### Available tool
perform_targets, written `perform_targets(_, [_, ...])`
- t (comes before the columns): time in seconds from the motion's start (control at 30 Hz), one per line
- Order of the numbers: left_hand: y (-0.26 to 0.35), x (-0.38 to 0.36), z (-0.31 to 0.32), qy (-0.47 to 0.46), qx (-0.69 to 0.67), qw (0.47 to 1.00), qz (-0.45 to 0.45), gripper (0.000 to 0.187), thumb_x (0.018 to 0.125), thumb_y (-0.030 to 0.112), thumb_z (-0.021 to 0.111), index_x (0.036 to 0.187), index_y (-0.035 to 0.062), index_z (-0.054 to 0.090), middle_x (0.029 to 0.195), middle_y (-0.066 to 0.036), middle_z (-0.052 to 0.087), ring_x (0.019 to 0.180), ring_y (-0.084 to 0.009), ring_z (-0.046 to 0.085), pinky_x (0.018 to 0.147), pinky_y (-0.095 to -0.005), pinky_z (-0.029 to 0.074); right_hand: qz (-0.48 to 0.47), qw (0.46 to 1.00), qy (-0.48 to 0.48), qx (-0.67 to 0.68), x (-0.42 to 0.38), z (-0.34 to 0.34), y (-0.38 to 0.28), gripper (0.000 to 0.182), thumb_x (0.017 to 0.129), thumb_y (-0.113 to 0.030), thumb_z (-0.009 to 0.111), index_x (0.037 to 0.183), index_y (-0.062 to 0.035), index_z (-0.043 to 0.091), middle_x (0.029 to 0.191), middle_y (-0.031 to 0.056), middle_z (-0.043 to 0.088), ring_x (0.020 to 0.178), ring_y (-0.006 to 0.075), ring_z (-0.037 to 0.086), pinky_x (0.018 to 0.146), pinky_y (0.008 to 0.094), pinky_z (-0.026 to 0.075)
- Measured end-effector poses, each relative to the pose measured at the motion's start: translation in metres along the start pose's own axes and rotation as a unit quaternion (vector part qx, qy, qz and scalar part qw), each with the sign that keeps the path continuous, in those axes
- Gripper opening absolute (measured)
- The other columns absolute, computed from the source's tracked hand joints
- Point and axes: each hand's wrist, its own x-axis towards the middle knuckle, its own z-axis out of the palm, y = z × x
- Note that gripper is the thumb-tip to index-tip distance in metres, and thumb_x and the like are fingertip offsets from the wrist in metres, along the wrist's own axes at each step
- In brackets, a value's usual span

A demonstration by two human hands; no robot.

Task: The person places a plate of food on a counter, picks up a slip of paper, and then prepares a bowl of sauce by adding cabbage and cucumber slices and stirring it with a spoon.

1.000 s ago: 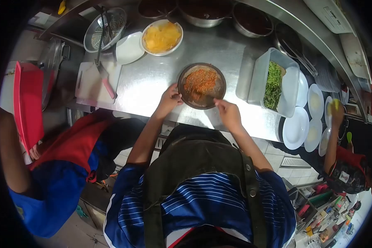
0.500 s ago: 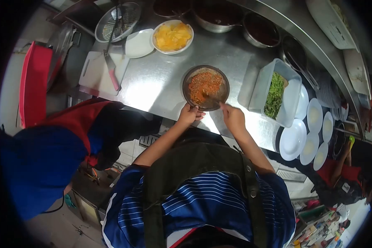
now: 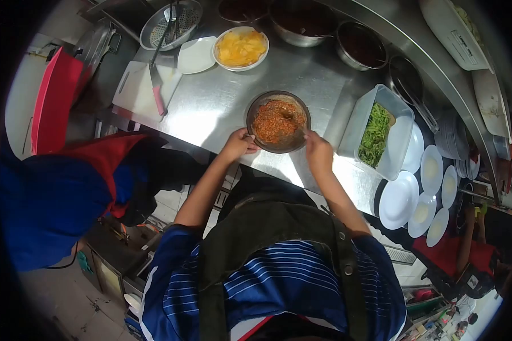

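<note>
A dark round bowl (image 3: 292,142) stands near the front edge of the steel counter, with a reddish-orange chopped mixture (image 3: 272,121) inside. My left hand (image 3: 239,145) is closed at the bowl's lower left, thumb on the rim and fingers against the outer side. At the lower right rim, my right hand (image 3: 319,153) grips the handle of a spoon (image 3: 290,116), whose head rests in the mixture. Part of the handle is hard to make out against the bowl.
Beyond the bowl sits a white bowl of yellow slices (image 3: 242,48). A knife (image 3: 157,98) lies on a cutting board (image 3: 132,91) at left. On the right are a clear tub of greens (image 3: 375,133) and several white plates (image 3: 399,200). Co-workers (image 3: 62,193) stand at both sides.
My left hand has shifted from beneath the bowl's near side to its lower left. The spoon head has moved up and right through the mixture. The bowl has slid slightly left.
</note>
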Motion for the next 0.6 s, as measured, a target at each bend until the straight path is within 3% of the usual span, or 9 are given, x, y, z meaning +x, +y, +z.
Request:
perform_targets(0.07, [-0.008, 0.003, -0.002, 0.034, 0.009, 0.999, 0.024, 0.022, 0.087, 0.01, 0.045, 0.108, 0.0029, 0.045, 0.088, -0.01, 0.058, 0.074, -0.0188, 0.06, 0.07, -0.0317, 0.051, -0.017, 0.992, 0.004, 0.128, -0.001, 0.028, 0.009, 0.015, 0.08, -0.012, 0.053, 0.09, -0.0081, 0.062, 0.076, 0.0163, 0.06, 0.07, 0.033, 0.058, 0.061, 0.0367, 0.047])
perform_targets(0.1, [-0.004, 0.006, -0.005, 0.065, 0.024, 0.997, 0.046, 0.024, 0.086, 0.01, 0.047, 0.109, 0.0026, 0.045, 0.087, -0.01, 0.058, 0.072, -0.0182, 0.06, 0.067, -0.031, 0.051, 0.023, 0.994, -0.086, 0.058, -0.005, 0.018, -0.004, 0.014, 0.08, -0.012, 0.053, 0.09, -0.0083, 0.062, 0.077, 0.0152, 0.061, 0.073, 0.0332, 0.059, 0.064, 0.0344, 0.047])
perform_targets(0.17, [0.013, 0.005, -0.006, 0.086, 0.038, 0.994, 0.051, 0.026, 0.085, 0.01, 0.048, 0.111, 0.0033, 0.045, 0.085, -0.01, 0.058, 0.067, -0.0169, 0.06, 0.064, -0.0292, 0.051, -0.028, 0.993, -0.102, 0.057, -0.012, 0.002, -0.002, 0.016, 0.08, -0.014, 0.054, 0.092, -0.0078, 0.062, 0.079, 0.0148, 0.061, 0.073, 0.0331, 0.059, 0.064, 0.0334, 0.047])
perform_targets(0.27, [0.021, 0.017, -0.013, 0.116, 0.063, 0.988, 0.086, 0.024, 0.084, 0.009, 0.05, 0.107, 0.0032, 0.047, 0.079, -0.009, 0.058, 0.058, -0.0116, 0.056, 0.055, -0.0246, 0.049, -0.001, 0.993, -0.025, 0.112, 0.0, 0.001, 0.005, 0.015, 0.079, -0.014, 0.054, 0.09, -0.0091, 0.062, 0.074, 0.0127, 0.061, 0.069, 0.0326, 0.059, 0.061, 0.0376, 0.047])
perform_targets(0.37, [0.031, 0.023, -0.011, 0.166, 0.017, 0.976, 0.139, 0.023, 0.085, 0.008, 0.047, 0.107, 0.0039, 0.047, 0.081, -0.008, 0.057, 0.06, -0.0105, 0.055, 0.054, -0.0235, 0.048, 0.011, 0.994, 0.034, 0.099, 0.024, 0.032, -0.008, 0.014, 0.079, -0.015, 0.054, 0.088, -0.0089, 0.063, 0.077, 0.0128, 0.061, 0.071, 0.0325, 0.059, 0.062, 0.0377, 0.047])
perform_targets(0.4, [0.03, 0.022, -0.007, 0.174, -0.019, 0.97, 0.17, 0.024, 0.086, 0.008, 0.044, 0.109, 0.0051, 0.044, 0.084, -0.007, 0.054, 0.064, -0.01, 0.054, 0.055, -0.0228, 0.047, 0.006, 0.995, -0.01, 0.096, 0.024, 0.035, -0.015, 0.013, 0.078, -0.015, 0.055, 0.086, -0.0086, 0.063, 0.079, 0.0132, 0.061, 0.073, 0.0323, 0.059, 0.064, 0.0379, 0.047])
perform_targets(0.5, [0.016, 0.005, 0.001, 0.2, -0.01, 0.971, 0.132, 0.03, 0.088, 0.012, 0.043, 0.117, 0.0076, 0.038, 0.097, -0.008, 0.052, 0.078, -0.0124, 0.054, 0.064, -0.027, 0.048, -0.035, 0.993, -0.062, 0.094, 0.004, 0.02, -0.016, 0.012, 0.078, -0.015, 0.057, 0.086, -0.0087, 0.063, 0.08, 0.0133, 0.062, 0.073, 0.0314, 0.059, 0.065, 0.0378, 0.048])
perform_targets(0.6, [-0.011, -0.008, 0.008, 0.162, -0.046, 0.983, 0.078, 0.031, 0.085, 0.006, 0.039, 0.116, 0.0075, 0.035, 0.098, -0.008, 0.051, 0.08, -0.0156, 0.055, 0.065, -0.0289, 0.047, 0.021, 0.988, -0.047, 0.145, 0.009, 0.018, -0.002, 0.014, 0.077, -0.014, 0.058, 0.088, -0.0075, 0.064, 0.08, 0.0137, 0.062, 0.075, 0.0292, 0.06, 0.066, 0.0346, 0.048])
